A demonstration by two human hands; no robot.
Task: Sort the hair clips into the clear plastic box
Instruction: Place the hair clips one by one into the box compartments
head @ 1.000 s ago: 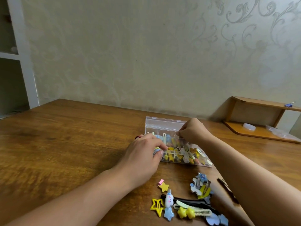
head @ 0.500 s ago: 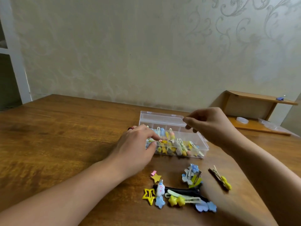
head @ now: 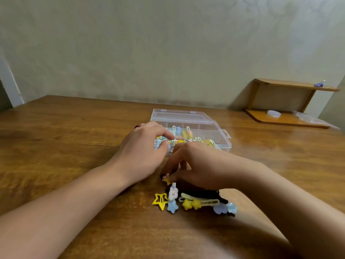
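While my left hand (head: 143, 146) rests at the near left corner of the box (head: 209, 126), its thumb and forefinger lie curled against the box wall, a little apart, and I cannot tell if they grip something. The box stands open on the table (head: 65, 146), its lid lying flat behind, and many clips fill the front compartments (yellow, blue and white ones mostly). My right hand (head: 197, 165) is lower, in front of the box, with fingers (head: 169, 170) pointing down to a small yellow star clip (head: 167, 180) with a pink piece; the tips touch it or are just beside it, but a real pinch I cannot see. Near this hand lies the loose pile: a yellow star outline (head: 160, 200), a white cloud clip (head: 173, 192), a blue star (head: 172, 206), a pale clip with two yellow stars (head: 197, 202), a black clip (head: 203, 194) and blue flowers (head: 225, 208).
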